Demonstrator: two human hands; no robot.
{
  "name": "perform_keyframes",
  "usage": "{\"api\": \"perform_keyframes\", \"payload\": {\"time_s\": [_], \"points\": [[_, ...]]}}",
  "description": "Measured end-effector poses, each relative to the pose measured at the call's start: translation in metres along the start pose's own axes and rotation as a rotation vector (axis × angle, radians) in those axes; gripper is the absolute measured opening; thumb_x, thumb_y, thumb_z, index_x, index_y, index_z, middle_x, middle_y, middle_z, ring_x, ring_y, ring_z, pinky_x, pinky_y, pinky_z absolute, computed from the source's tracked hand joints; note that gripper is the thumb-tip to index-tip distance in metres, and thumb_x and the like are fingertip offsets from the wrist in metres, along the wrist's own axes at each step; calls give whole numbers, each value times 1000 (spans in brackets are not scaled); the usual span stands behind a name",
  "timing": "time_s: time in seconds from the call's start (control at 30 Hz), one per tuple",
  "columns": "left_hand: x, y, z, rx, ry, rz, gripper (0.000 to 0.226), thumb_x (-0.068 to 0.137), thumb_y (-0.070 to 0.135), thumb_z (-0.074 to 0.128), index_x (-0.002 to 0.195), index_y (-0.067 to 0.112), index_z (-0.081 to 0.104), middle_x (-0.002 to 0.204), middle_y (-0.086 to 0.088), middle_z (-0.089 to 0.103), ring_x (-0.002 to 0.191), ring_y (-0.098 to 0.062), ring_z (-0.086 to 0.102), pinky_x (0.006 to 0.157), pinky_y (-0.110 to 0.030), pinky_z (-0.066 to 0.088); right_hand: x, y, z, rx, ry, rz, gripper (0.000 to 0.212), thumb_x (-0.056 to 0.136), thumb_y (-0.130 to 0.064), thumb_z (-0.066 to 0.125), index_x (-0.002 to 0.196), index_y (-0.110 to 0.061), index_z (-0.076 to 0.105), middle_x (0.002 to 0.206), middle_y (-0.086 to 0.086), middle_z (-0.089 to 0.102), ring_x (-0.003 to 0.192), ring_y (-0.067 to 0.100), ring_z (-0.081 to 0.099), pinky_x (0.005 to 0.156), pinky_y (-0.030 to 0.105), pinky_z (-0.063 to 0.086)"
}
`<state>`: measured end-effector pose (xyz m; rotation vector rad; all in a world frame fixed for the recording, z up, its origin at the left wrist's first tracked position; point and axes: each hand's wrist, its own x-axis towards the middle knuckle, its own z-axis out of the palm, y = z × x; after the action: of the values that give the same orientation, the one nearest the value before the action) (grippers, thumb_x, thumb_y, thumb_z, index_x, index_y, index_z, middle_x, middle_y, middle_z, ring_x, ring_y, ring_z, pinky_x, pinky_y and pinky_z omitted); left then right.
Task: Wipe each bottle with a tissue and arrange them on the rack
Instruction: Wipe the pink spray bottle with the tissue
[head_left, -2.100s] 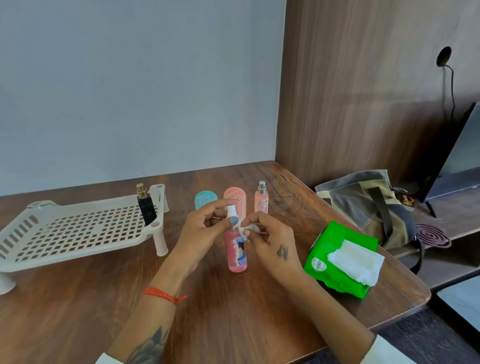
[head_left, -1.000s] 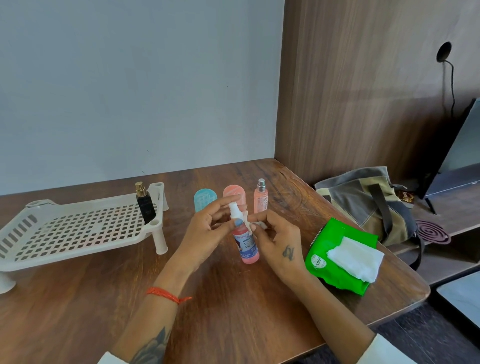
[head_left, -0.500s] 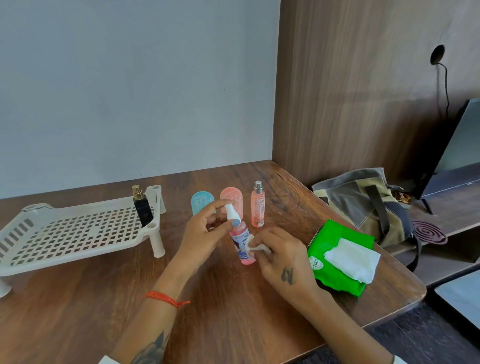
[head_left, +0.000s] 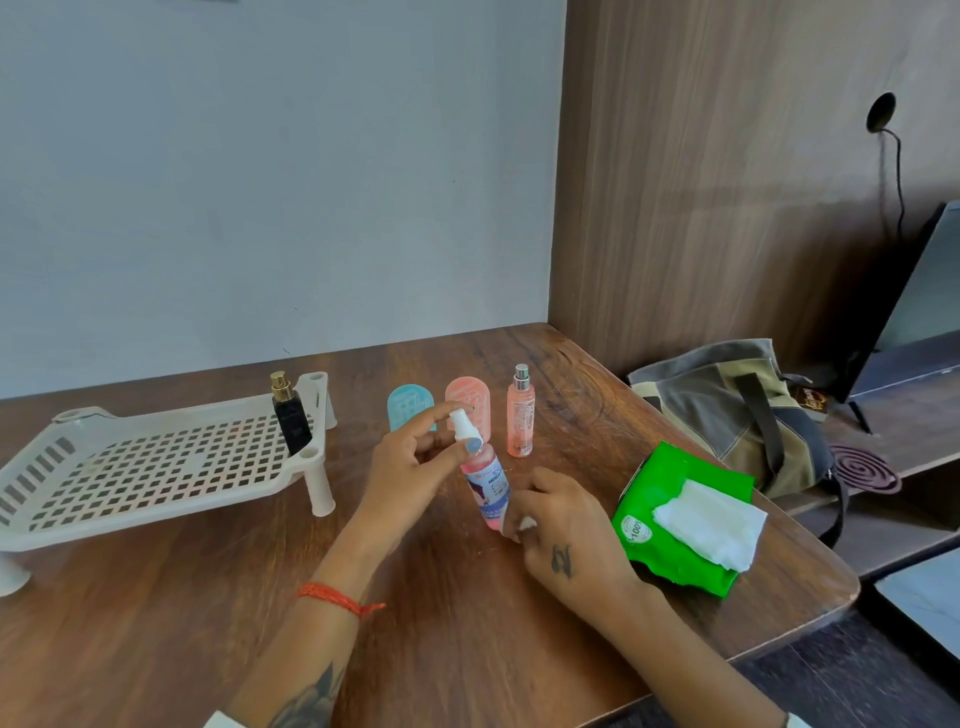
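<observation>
Pink spray bottle (head_left: 488, 491) pinched by left hand (head_left: 410, 462), right hand (head_left: 563, 525) wiping with tissue (head_left: 525, 524).

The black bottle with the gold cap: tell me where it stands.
In the head view the black bottle stands upright at the near right corner of the white rack, left of the blue case.

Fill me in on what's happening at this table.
A person is wiping bottles. The left hand pinches the white top of a pink spray bottle, while the right hand rubs a tissue against its lower part. One black bottle already stands on the white rack. Three more bottles wait on the table behind the hands.
</observation>
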<state>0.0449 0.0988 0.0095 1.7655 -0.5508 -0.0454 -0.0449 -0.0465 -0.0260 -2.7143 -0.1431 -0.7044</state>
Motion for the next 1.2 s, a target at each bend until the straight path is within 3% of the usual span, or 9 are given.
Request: {"api": "perform_keyframes", "payload": {"time_s": [0.07, 0.2, 0.43, 0.6, 0.67, 0.77, 0.87, 1.0, 1.2], "points": [[0, 0, -1, -15, -5, -4, 39, 83, 19, 69, 96, 53, 54, 78, 22, 70, 89, 5, 63, 77, -17, 45, 2, 2, -1, 98, 45, 59, 15, 67, -6, 54, 68, -17, 63, 83, 0, 59, 76, 18, 57, 58, 26, 44], [1, 1, -1, -75, -39, -21, 36, 83, 16, 68, 102, 45, 57, 81, 18, 73, 91, 5, 66, 88, -22, 45, 19, -2, -9, 322, 367, 103, 14, 81, -7, 52, 81, -13, 65, 80, -7, 62, 72, 2, 55, 65, 5, 40], [-1, 6, -2, -154, -22, -40, 36, 83, 13, 67, 103, 42, 59, 96, 12, 71, 109, -10, 61, 97, -31, 47, 22, -3, -9, 363, 264, 109, 23, 81, 6, 59, 93, -12, 67, 89, -5, 69, 79, 1, 61, 67, 4, 43], [-1, 9, -2, -232, -7, -61, 34, 83, 14, 65, 107, 38, 60, 115, 0, 67, 113, -12, 57, 98, -35, 43, 9, -5, -3, 512, 201, 417, 26, 81, 5, 61, 93, -18, 65, 89, -13, 65, 80, -6, 60, 69, 2, 43], [-1, 9, -3, -283, 4, -68, 37, 80, 18, 67, 113, 32, 61, 120, -3, 65, 117, -15, 56, 96, -35, 44, 6, -9, -5, 718, 222, 639, 26, 83, 6, 60, 93, -17, 64, 91, -8, 66, 80, -4, 61, 70, 7, 47], [-1, 9, -5, -356, 16, -73, 43, 70, 29, 67, 112, 32, 63, 112, -1, 70, 116, -20, 58, 93, -37, 44, 8, -16, -9, 1382, 200, 928, 24, 88, 15, 46, 100, 2, 61, 89, 13, 68, 78, 17, 67, 66, 24, 58], [-1, 10, -6, -382, 31, -65, 38, 68, 32, 67, 105, 36, 65, 109, 0, 70, 115, -22, 58, 97, -44, 41, 10, -27, -15, 1691, 127, 1044, 26, 87, 22, 36, 96, 13, 59, 84, 17, 67, 81, 24, 65, 70, 32, 58], [-2, 14, -9, -340, 28, -21, 37, 67, 34, 67, 103, 39, 64, 115, -6, 67, 110, -20, 58, 88, -39, 46, 7, -35, -15, 1727, 118, 1036, 26, 88, 21, 37, 87, 10, 61, 89, 20, 68, 85, 27, 66, 68, 30, 58], [1, 11, -14, -227, 25, 48, 33, 76, 25, 67, 105, 40, 61, 112, 3, 69, 108, -11, 61, 76, -20, 51, -5, -37, -18, 1541, 151, 981, 18, 87, 16, 48, 97, 7, 60, 94, 22, 68, 84, 27, 68, 69, 30, 59]]}}
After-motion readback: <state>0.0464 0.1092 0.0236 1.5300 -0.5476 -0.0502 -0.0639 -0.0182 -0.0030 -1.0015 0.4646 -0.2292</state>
